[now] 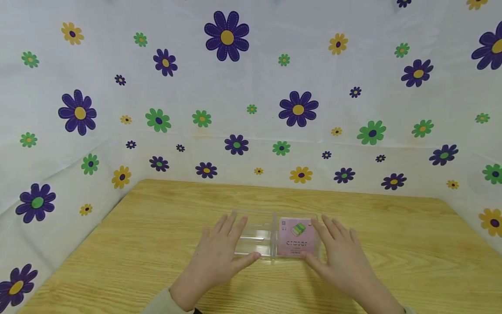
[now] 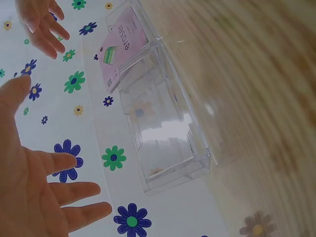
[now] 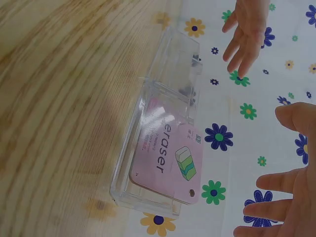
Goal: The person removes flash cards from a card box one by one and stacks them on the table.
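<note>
A clear plastic case (image 1: 255, 233) lies opened out on the table, its two halves joined along the middle. In its right half sits a pink card (image 1: 288, 235) printed "eraser" with a green eraser picture; the right wrist view shows this pink card (image 3: 165, 153) close up. My left hand (image 1: 219, 250) is over the left half, fingers straight and spread, thumb toward the near edge. Above the card's right side is my right hand (image 1: 343, 255), its fingers also spread. Both wrist views show a gap between the hands and the case (image 2: 163, 128).
A wooden table (image 1: 164, 218) carries the case near its middle. Behind and along the sides hangs a white cloth (image 1: 259, 78) printed with purple, green and yellow flowers. Light sleeves (image 1: 164, 303) cover the wrists.
</note>
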Motion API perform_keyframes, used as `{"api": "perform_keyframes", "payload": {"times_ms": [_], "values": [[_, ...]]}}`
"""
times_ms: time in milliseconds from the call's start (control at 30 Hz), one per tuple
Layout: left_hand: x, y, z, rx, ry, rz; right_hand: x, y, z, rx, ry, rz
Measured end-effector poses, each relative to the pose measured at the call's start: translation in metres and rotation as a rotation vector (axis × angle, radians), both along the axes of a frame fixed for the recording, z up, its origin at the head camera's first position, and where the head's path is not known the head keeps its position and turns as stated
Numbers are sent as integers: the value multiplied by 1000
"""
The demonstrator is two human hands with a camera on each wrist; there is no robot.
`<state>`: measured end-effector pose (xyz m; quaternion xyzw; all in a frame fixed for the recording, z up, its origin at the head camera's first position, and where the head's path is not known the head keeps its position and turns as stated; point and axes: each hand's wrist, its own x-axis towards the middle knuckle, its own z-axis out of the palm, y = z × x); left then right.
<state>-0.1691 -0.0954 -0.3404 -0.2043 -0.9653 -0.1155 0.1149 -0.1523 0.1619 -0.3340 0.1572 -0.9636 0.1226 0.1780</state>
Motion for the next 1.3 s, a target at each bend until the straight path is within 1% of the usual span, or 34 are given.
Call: {"api": "perform_keyframes", "payload": {"times_ms": [33,233,367,567,733,900,1033,1167,1300], "values": [[0,0,0,3,2,-3,0,0,0,-10,9,4],[-3,1,2,21,67,-15,0,-1,2,-60,81,27],[-4,1,2,39,80,-12,0,-2,3,-70,89,23],[-4,-1,4,75,73,-7,-1,-2,1,-67,93,13],[-6,-2,7,118,43,23,0,-3,1,-69,94,6],[-13,-5,6,179,29,49,0,-3,2,-67,99,5],[-18,-7,7,214,27,57,-1,-3,2,-65,107,8],[-22,-8,9,243,27,59,-2,-3,2,-65,110,6],[-26,-8,12,277,9,70,-2,-2,2,-67,117,12]]}}
